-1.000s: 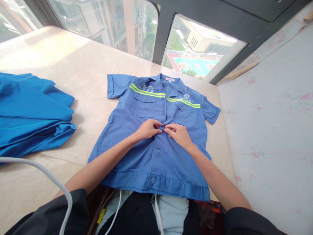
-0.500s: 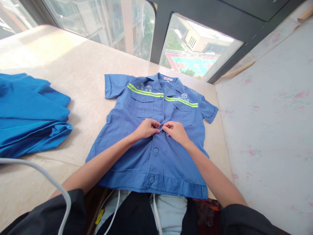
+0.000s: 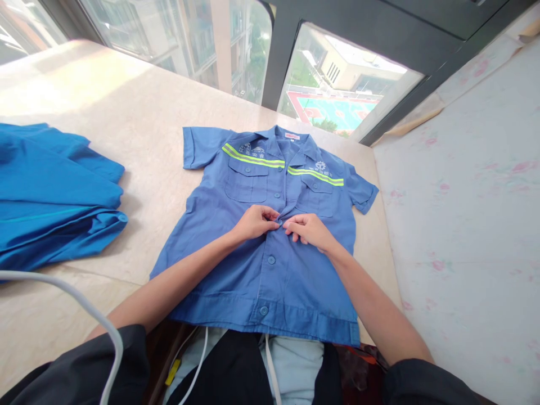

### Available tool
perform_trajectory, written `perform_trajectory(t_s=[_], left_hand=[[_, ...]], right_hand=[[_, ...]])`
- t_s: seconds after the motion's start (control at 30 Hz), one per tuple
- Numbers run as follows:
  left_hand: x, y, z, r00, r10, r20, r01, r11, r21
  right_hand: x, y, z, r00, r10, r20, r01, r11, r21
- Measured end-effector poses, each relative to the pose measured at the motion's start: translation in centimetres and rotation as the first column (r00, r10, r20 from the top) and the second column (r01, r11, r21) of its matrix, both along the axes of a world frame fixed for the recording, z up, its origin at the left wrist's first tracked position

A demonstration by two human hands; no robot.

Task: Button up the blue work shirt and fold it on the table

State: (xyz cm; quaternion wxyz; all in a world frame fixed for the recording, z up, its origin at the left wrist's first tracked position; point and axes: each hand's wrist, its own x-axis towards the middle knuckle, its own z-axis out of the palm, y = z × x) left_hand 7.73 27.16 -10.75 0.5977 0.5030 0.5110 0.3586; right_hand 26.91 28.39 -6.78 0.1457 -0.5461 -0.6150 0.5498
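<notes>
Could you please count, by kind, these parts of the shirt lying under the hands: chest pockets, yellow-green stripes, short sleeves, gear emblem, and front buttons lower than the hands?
Chest pockets: 2
Yellow-green stripes: 2
Short sleeves: 2
Gear emblem: 1
Front buttons lower than the hands: 2
Total: 9

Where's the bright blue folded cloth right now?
In the head view, the bright blue folded cloth lies at the left edge, left of the blue buttoned shirt.
</notes>
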Motion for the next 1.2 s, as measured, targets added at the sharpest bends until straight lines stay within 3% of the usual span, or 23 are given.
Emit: perform_trajectory(t_s=[0.13,0.3,0.5,0.83,1.03,1.2], left_hand=[[0.0,-0.1,0.3,1.0,-0.001,0.017,0.001,1.0,-0.007],[-0.2,-0.2,0.4,1.0,-0.016,-0.017,0.016,1.0,0.007],[0.0,-0.3,0.9,0.998,0.033,-0.051,-0.034,0.999,-0.032],[0.2,-0.6,1.0,0.983,0.051,-0.175,-0.035,0.995,0.088],[0.3,-0.4,0.9,0.978,0.068,-0.199,-0.05,0.994,0.092],[0.0,-0.2,1.2,0.981,0.012,-0.194,0.003,0.997,0.077]], right_hand=[[-0.3,-0.3,-0.3,0.989,-0.085,-0.119,0.061,0.98,-0.188],[-1.0,-0.7,-0.7,0.959,-0.232,-0.163,0.191,0.954,-0.232],[-1.7,-0.8,-0.8,0.948,-0.292,-0.128,0.262,0.941,-0.213],[-1.7,-1.2,-0.7,0.96,-0.257,-0.113,0.238,0.959,-0.155],[-2.2,-1.6,-0.7,0.959,-0.269,-0.085,0.263,0.961,-0.081],[-1.9,-1.6,-1.3,0.986,-0.16,-0.041,0.163,0.984,0.071]])
